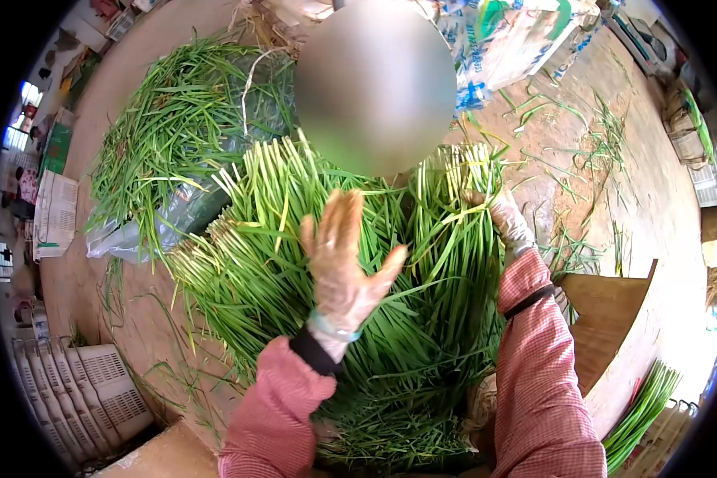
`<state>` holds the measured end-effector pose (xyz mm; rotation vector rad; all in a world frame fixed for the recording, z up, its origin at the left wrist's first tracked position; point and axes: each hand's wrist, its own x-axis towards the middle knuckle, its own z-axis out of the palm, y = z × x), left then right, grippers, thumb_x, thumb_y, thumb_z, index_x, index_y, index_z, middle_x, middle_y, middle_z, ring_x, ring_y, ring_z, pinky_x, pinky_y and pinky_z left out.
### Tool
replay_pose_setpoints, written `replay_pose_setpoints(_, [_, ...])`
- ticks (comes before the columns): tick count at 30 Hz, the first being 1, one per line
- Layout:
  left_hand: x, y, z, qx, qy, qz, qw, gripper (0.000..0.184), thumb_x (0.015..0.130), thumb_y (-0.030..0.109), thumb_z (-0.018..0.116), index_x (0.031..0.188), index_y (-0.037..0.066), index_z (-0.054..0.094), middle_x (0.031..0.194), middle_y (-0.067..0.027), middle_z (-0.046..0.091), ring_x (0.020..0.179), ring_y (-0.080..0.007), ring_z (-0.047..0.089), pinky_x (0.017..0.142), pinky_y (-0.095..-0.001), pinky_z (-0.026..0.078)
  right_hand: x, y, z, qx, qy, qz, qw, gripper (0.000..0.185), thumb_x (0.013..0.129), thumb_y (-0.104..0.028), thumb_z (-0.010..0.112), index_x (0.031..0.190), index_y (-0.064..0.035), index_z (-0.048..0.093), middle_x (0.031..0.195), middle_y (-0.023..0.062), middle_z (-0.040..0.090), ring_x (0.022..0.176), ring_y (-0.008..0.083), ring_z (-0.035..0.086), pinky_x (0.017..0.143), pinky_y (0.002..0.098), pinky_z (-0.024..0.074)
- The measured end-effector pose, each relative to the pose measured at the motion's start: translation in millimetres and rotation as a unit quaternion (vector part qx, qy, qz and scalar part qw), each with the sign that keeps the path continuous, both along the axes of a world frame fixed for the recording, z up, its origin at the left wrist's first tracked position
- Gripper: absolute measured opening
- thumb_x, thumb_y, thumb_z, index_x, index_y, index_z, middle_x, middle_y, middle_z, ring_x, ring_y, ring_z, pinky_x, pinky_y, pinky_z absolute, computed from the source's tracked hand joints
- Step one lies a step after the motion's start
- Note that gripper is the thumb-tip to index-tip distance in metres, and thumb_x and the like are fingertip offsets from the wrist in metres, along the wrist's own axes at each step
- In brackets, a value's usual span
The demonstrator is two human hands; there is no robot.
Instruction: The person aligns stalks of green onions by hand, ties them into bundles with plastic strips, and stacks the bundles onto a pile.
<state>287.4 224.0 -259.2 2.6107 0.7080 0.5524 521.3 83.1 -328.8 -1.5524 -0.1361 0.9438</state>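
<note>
A large heap of garlic chives (271, 215), green leaves with pale cut ends, lies in front of me. My left hand (341, 263), in a thin clear glove, hovers over the heap with its palm flat, fingers up and thumb spread; nothing is in it. At the right side my right hand (511, 219), gloved too, is closed around the edge of an upright bunch of garlic chives (458, 207), near its pale ends. Part of its fingers is hidden among the stalks.
Loose green leaves (167, 119) are piled on a clear plastic sheet (183, 215) at the upper left. Plastic crates (111, 390) stand lower left, a wooden board (609, 315) at right. More stalks (645, 406) lie lower right. A blurred disc covers the top middle.
</note>
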Motion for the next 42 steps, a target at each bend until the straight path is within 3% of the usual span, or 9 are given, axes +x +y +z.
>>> replay_pose_setpoints(4, [88.0,-26.7,-61.3,-0.494,-0.046,0.127,0.859,0.121,0.057,0.071,0.059,0.137,0.006,-0.004,0.142,-0.0178,-0.004,0.132,-0.0282,-0.001,0.108,-0.0346,0.006,8.3,5.0,-23.9,0.020,-0.032,0.002,0.999,0.044,0.064,-0.004,0.074,0.102,-0.0006,0.053,0.084,0.0061,0.063,0.068,0.0155,0.059,0.062,0.0284,0.0487])
replay_pose_setpoints(14, [148.9,-11.4,-148.2,-0.580,0.059,0.070,0.810,0.142,0.041,0.055,0.081,0.133,-0.003,-0.009,0.137,-0.0268,0.016,0.128,-0.0325,0.020,0.105,-0.0358,0.018,9.2,25.3,-42.4,-0.010,0.014,-0.075,0.997,0.077,0.066,-0.008,0.075,0.125,0.0063,0.028,0.105,0.0188,0.056,0.087,0.0224,0.057,0.073,0.0276,0.0482])
replay_pose_setpoints(20, [115.4,-37.5,-99.5,-0.776,-0.060,-0.084,0.622,0.047,0.062,0.016,0.078,0.103,0.007,0.057,0.098,-0.0033,0.060,0.092,-0.0147,0.054,0.079,-0.0289,0.045,-11.5,-14.7,-24.1,-0.259,-0.081,0.035,0.962,0.069,0.066,-0.044,0.070,0.112,0.0037,0.049,0.098,0.0171,0.061,0.084,0.0240,0.059,0.075,0.0293,0.0465])
replay_pose_setpoints(23, [75.6,-67.0,-46.3,-0.602,-0.111,-0.156,0.775,0.058,0.056,0.025,0.081,0.105,0.006,0.056,0.098,-0.0042,0.058,0.090,-0.0181,0.054,0.079,-0.0314,0.045,-78.5,-50.3,63.3,0.016,-0.128,-0.015,0.991,0.059,0.073,-0.034,0.068,0.113,0.0044,0.047,0.098,0.0133,0.061,0.086,0.0236,0.059,0.078,0.0283,0.0465])
replay_pose_setpoints(25, [38.2,-87.6,-0.3,-0.334,-0.051,-0.122,0.933,0.087,0.046,0.050,0.080,0.114,0.005,0.050,0.122,-0.0129,0.042,0.112,-0.0260,0.039,0.092,-0.0415,0.034,-110.0,-98.0,39.5,-0.168,-0.354,0.059,0.918,0.063,0.070,-0.028,0.070,0.117,0.0035,0.043,0.104,0.0120,0.059,0.090,0.0212,0.058,0.079,0.0297,0.0467])
replay_pose_setpoints(31, [-26.2,-151.5,118.6,-0.195,-0.179,-0.254,0.930,0.136,0.038,0.074,0.067,0.133,-0.001,0.006,0.132,-0.0284,0.015,0.123,-0.0465,0.015,0.100,-0.0563,0.011,-198.0,-134.9,201.8,0.025,-0.135,0.051,0.989,0.061,0.069,-0.017,0.069,0.119,0.0040,0.040,0.105,0.0147,0.058,0.089,0.0222,0.059,0.079,0.0305,0.0479])
replay_pose_setpoints(35, [-51.3,-174.7,201.5,-0.027,-0.197,-0.220,0.955,0.121,0.049,0.067,0.063,0.127,-0.012,0.015,0.129,-0.0312,0.022,0.123,-0.0458,0.018,0.102,-0.0549,0.010,-223.1,-138.7,314.0,0.110,-0.141,0.083,0.980,0.062,0.068,-0.010,0.068,0.120,0.0044,0.038,0.105,0.0166,0.057,0.089,0.0228,0.059,0.079,0.0310,0.0488])
replay_pose_setpoints(38, [-86.2,-188.7,235.7,-0.333,-0.336,-0.178,0.863,0.105,0.054,0.038,0.078,0.130,-0.003,0.018,0.127,-0.0205,0.033,0.119,-0.0325,0.033,0.101,-0.0460,0.024,-241.4,-121.4,377.3,0.162,-0.143,0.098,0.971,0.062,0.067,-0.004,0.067,0.121,0.0047,0.037,0.106,0.0180,0.056,0.089,0.0233,0.060,0.078,0.0314,0.0494])
replay_pose_setpoints(42, [-158.3,-175.6,248.6,-0.680,-0.449,-0.069,0.575,0.051,0.064,0.010,0.071,0.110,0.007,0.051,0.100,-0.0044,0.057,0.088,-0.0170,0.057,0.077,-0.0326,0.050,-295.3,-68.0,391.7,0.215,-0.119,0.135,0.960,0.066,0.071,-0.008,0.067,0.124,0.0051,0.032,0.108,0.0172,0.055,0.094,0.0226,0.056,0.083,0.0309,0.0463])
